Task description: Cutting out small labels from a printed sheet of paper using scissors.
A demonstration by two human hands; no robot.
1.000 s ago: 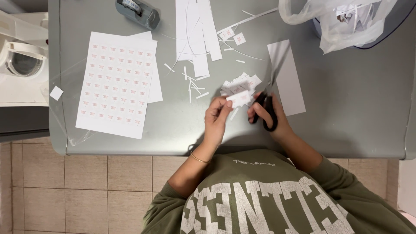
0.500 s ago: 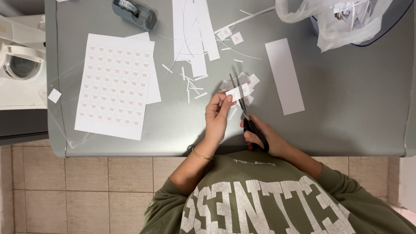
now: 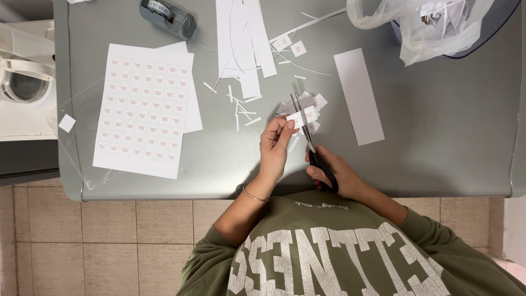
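Landmark: large white printed label sheet on grey counter. Well right of it, left hand pinches a small white paper strip. Right hand grips black-handled scissors, blades open across the strip. Cut labels piled just beyond. Sheet is uncut; most cutting looks left to do.

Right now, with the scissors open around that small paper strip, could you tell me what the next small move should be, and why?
Probably close the scissors to finish the cut. The left hand pinches a small printed paper strip between the open blades, the right hand has its grip on the black handles, and a pile of cut labels lies just behind on the grey table.
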